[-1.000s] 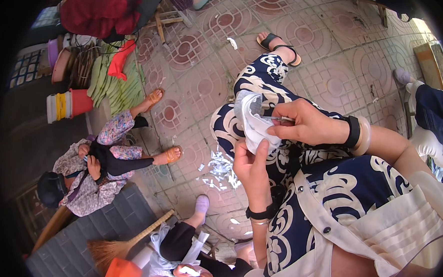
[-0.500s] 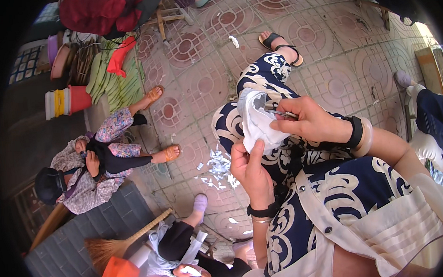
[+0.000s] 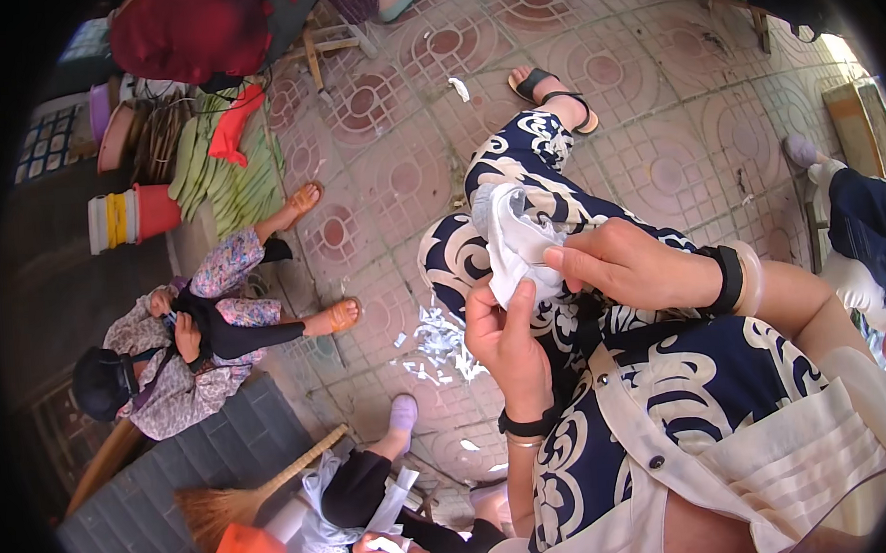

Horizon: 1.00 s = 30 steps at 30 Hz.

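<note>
A crumpled white cloth piece (image 3: pixel 517 241), with a greyish part along its far side, is held above my patterned lap. My left hand (image 3: pixel 511 338) is closed on its near edge, thumb on top and fingers beneath. From the right, my right hand (image 3: pixel 628 265) is closed too, thumb and forefinger at the cloth's right side. A thin metal tool (image 3: pixel 537 264) shows only as a short dark tip at these fingertips; the rest is hidden, and its exact kind cannot be made out.
White scraps (image 3: pixel 441 342) litter the tiled floor beyond my left hand. At left sits a person in a cap (image 3: pixel 102 374); another person's hands (image 3: pixel 392 550) hold something white below. A broom (image 3: pixel 264 486), buckets (image 3: pixel 134 218) and long green leaves (image 3: pixel 222 173) lie leftward.
My right fingers have moved onto the cloth's edge, and the metal tool that stuck out over it is now mostly hidden. The cloth has folded narrower; my left hand keeps its grip.
</note>
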Motion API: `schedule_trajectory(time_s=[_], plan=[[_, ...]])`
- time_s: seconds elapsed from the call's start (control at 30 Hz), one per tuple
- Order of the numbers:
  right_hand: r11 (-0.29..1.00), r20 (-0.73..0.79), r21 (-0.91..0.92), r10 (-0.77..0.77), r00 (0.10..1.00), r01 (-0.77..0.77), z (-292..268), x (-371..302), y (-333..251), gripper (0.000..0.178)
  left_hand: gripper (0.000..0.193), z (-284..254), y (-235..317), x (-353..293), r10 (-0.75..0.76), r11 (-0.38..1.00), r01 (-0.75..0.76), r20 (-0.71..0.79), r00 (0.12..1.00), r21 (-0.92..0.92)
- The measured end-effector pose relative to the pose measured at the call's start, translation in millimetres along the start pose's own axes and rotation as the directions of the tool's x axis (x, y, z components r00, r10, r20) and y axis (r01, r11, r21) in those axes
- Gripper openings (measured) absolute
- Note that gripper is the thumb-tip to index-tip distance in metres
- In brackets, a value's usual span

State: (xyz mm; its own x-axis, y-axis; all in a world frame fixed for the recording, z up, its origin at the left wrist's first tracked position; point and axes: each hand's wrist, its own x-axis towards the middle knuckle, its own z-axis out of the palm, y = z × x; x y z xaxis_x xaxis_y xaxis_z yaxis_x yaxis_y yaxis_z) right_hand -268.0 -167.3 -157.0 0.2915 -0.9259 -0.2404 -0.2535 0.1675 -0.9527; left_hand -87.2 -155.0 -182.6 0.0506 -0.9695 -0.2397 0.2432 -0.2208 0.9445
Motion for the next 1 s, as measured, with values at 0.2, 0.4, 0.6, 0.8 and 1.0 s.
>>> schedule_trajectory(time_s=[0.2,0.4,0.6,0.8,1.0], plan=[[0.999,0.005,0.022,0.031,0.999,-0.031,1,2,0,0.053,0.014,0,0,-1,-0.013,1.000,0.014,0.012,1.000,-0.015],[0.990,-0.018,0.117,0.078,0.997,-0.075,6,3,9,0.056,0.015,-1,-2,-1,-0.011,0.999,0.012,0.033,0.999,-0.049],[0.986,-0.028,0.145,0.087,0.996,-0.082,7,3,12,0.057,0.013,-1,-5,-3,-0.056,0.994,0.058,0.024,0.998,-0.091],[0.996,0.010,0.059,0.069,0.998,-0.070,2,2,7,0.056,0.014,0,-7,-4,-0.064,0.994,0.066,0.032,0.997,-0.092],[0.995,0.017,0.037,0.094,0.995,-0.094,2,4,9,0.056,0.015,0,-8,-5,-0.035,0.995,0.039,0.043,0.998,-0.093]])
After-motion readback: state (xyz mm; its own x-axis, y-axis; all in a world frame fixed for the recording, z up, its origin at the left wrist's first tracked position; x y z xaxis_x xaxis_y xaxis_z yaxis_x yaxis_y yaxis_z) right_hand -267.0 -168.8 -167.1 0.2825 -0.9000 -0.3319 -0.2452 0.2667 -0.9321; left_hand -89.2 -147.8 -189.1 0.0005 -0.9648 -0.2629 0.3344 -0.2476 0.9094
